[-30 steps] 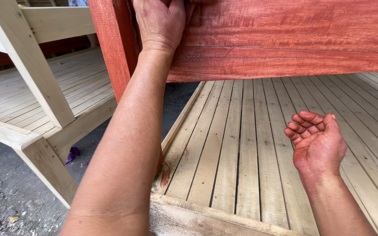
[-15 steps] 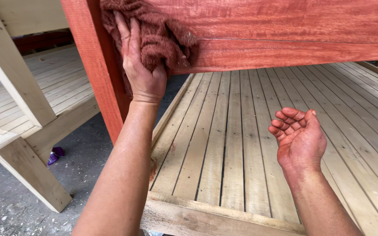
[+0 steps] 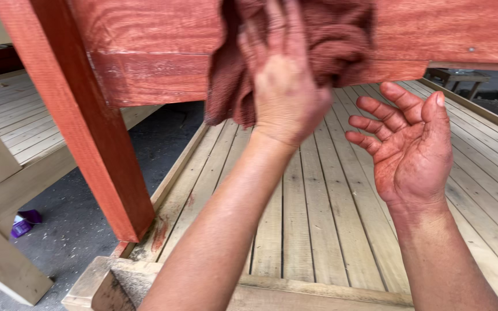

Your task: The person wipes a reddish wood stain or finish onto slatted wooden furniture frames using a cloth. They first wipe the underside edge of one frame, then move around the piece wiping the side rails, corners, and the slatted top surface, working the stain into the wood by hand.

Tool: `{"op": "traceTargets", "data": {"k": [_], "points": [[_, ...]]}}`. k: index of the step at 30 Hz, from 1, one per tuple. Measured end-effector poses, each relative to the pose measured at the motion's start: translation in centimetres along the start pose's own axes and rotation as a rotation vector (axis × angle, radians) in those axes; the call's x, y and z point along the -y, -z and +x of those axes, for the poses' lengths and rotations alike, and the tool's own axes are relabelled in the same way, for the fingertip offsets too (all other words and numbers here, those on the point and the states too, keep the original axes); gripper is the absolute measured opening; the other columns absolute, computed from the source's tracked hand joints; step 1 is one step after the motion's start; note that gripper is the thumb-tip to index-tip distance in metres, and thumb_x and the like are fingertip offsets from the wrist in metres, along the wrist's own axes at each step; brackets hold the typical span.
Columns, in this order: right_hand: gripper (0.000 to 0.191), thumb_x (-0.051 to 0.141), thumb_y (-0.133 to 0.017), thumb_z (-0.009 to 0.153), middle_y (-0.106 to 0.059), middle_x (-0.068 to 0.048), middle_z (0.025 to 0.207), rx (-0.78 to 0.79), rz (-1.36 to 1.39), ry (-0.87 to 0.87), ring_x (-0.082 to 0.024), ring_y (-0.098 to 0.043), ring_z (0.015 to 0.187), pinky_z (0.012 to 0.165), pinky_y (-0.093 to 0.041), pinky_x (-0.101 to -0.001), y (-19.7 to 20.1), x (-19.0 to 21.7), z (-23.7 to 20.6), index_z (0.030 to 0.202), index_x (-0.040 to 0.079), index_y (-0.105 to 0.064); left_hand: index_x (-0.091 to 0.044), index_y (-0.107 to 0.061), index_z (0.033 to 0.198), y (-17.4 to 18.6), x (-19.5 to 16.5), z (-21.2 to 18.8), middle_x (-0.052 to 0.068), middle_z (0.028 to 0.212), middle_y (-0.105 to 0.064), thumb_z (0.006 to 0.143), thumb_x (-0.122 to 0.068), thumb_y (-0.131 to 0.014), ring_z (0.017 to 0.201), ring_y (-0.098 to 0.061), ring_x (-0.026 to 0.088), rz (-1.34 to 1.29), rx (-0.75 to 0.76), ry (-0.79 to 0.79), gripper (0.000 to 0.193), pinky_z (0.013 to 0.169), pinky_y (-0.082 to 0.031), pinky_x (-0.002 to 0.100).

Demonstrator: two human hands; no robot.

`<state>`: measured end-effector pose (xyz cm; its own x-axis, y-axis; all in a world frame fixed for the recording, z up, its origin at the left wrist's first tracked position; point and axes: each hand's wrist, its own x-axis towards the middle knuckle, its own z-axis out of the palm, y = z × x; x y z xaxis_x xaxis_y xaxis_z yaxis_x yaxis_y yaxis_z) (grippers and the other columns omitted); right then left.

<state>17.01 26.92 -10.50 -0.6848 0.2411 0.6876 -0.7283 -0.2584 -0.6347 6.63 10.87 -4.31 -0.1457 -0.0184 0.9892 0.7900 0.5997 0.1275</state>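
My left hand presses a reddish-brown stained rag against a red-stained wooden board that runs across the top of the view. The rag hangs down past the board's lower edge. A red-stained upright post joins the board at the left. My right hand hovers just right of the rag, palm up, fingers spread, stained red and holding nothing. Both hands are above a bare wooden slatted base.
An unstained pale wooden frame with slats stands at the left. On the grey ground between the frames lies a small purple object. A low wooden bench sits at the far right.
My left hand has slid the rag to the right along the red board. My right hand has risen and come closer to the rag. The view has moved in nearer the board.
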Motion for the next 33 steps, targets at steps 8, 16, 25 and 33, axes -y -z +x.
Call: {"op": "traceTargets", "data": {"k": [8, 16, 25, 33], "points": [[0.066, 0.057, -0.042, 0.110, -0.065, -0.021, 0.131, -0.062, 0.053, 0.095, -0.033, -0.064, 0.120, 0.107, -0.057, -0.0503, 6.1, 2.7, 0.2, 0.145, 0.003, -0.059, 0.003, -0.044, 0.147, -5.9, -10.8, 1.3, 0.022, 0.153, -0.047, 0.075, -0.027, -0.076, 0.152, -0.031, 0.050, -0.116, 0.008, -0.075, 0.083, 0.135, -0.015, 0.060], [0.058, 0.048, -0.049, 0.109, -0.058, -0.014, 0.158, -0.173, 0.141, 0.171, -0.029, -0.059, 0.148, 0.126, -0.050, -0.0470, 12.8, 7.7, 0.8, 0.150, 0.007, -0.051, -0.004, -0.053, 0.139, -15.1, -21.1, 0.9, 0.014, 0.141, -0.059, 0.068, -0.037, -0.075, 0.143, -0.048, 0.037, -0.404, 0.047, -0.202, 0.081, 0.132, -0.025, 0.054], [0.028, 0.017, -0.056, 0.113, -0.063, -0.010, 0.133, -0.264, 0.287, 0.182, -0.023, -0.061, 0.122, 0.108, -0.051, -0.0380, 16.6, 9.9, -1.6, 0.139, 0.005, -0.055, -0.018, -0.057, 0.124, -23.1, -27.1, 0.2, 0.004, 0.130, -0.064, 0.079, -0.021, -0.066, 0.129, -0.059, 0.026, -0.637, 0.125, -0.533, 0.046, 0.110, -0.053, 0.035], [0.018, 0.001, -0.068, 0.111, -0.068, -0.009, 0.123, -0.482, -0.103, 0.359, -0.024, -0.070, 0.115, 0.097, -0.057, -0.0413, 21.6, 9.7, -4.3, 0.126, 0.005, -0.058, -0.019, -0.046, 0.143, -12.7, -23.8, -5.5, 0.010, 0.102, -0.072, 0.084, -0.016, -0.059, 0.095, -0.074, 0.031, -0.485, 0.619, -0.228, 0.061, 0.077, -0.062, 0.047]]}}
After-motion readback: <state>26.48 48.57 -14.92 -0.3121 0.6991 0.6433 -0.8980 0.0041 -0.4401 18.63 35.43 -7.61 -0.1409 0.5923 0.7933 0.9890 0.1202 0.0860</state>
